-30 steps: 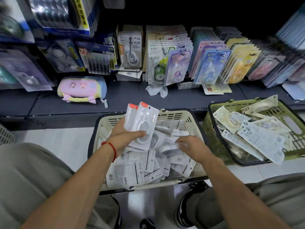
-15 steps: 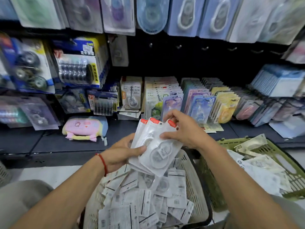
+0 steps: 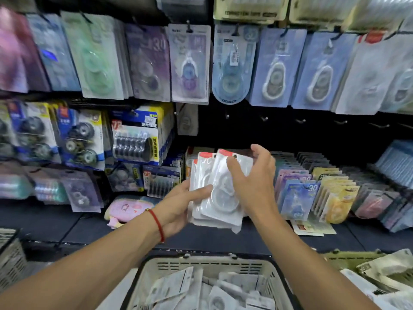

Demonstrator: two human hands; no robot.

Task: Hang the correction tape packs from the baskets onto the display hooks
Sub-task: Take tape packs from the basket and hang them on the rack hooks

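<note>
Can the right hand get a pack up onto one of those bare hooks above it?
Probably yes. The right hand already grips the front pack of the stack held by the left hand. The bare hooks sit just above, with nothing between.

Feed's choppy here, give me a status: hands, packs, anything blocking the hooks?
Left hand grips pack stack from below. Right hand pinches front pack's top. Bare hooks above, nothing blocking.
</note>
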